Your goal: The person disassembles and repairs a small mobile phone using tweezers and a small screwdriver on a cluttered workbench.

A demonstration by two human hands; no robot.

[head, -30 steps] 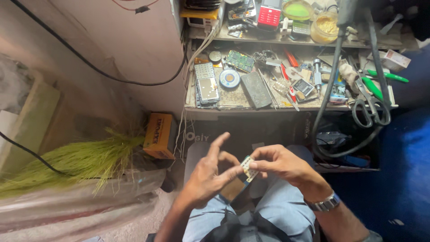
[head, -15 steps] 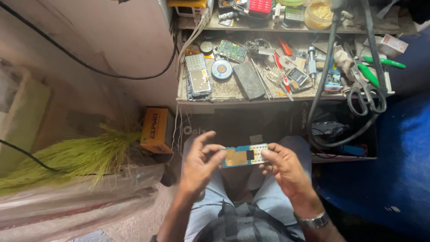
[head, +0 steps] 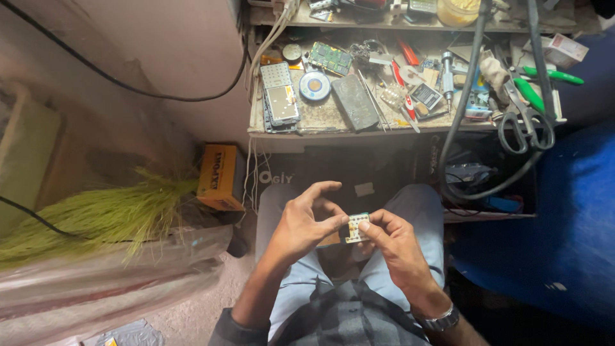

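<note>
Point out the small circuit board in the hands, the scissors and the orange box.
small circuit board (head: 356,228), head view, its pale face.
black-handled scissors (head: 526,125), head view, handle loop.
orange cardboard box (head: 221,178), head view, top face.

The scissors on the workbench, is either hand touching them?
No. The scissors lie at the bench's right end, while both the left hand and right hand hold a small circuit board over the lap.

small board (head: 356,227) mostly covered by both hands' fingertips, jar (head: 457,9) cut off at top edge
</note>
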